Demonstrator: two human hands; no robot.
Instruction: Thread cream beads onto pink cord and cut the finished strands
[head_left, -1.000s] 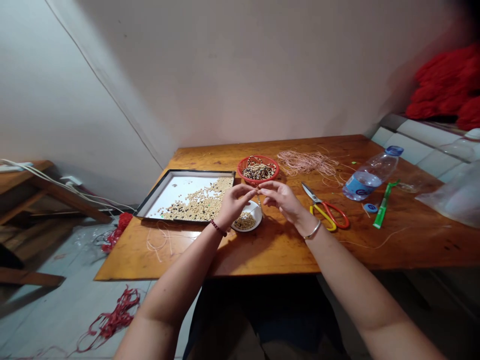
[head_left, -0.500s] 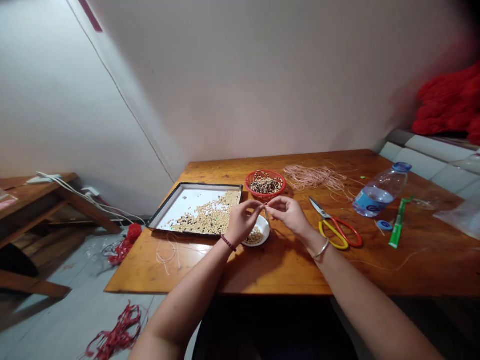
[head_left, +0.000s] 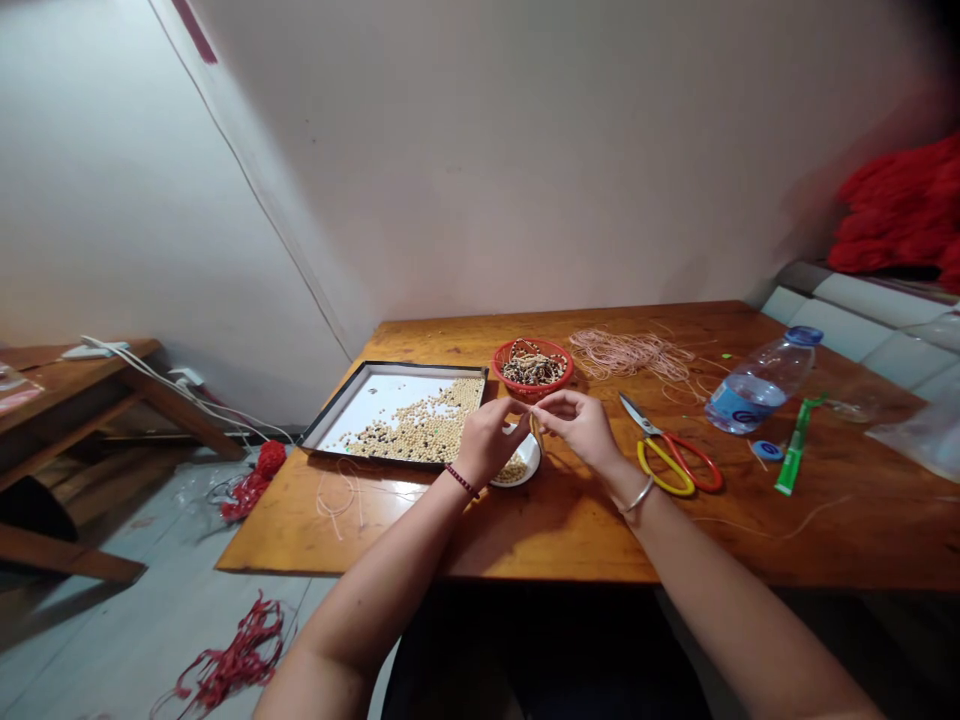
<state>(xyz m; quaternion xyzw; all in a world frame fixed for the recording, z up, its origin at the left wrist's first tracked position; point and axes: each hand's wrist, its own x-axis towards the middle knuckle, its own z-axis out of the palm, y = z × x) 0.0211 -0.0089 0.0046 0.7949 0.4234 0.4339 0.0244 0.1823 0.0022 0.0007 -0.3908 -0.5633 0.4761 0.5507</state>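
You've got warm, soft light falling from above, a gentle glare sheening across the bench (head_left: 337, 530), and your right hand (head_left: 577, 432) drops a dark shadow right onto it! The wide lens bends the wall corner (head_left: 277, 220), and over at top right the red bundle (head_left: 900, 210) smears into blur, sliding into a dark corner.

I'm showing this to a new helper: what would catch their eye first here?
The left hand and right hand meet mid-table above a small white saucer. Just left of them sits a black-rimmed white tray of pale round beads, with a red basket behind the hands. At the far upper right, a bright red heap of yarn stands out beyond the table.
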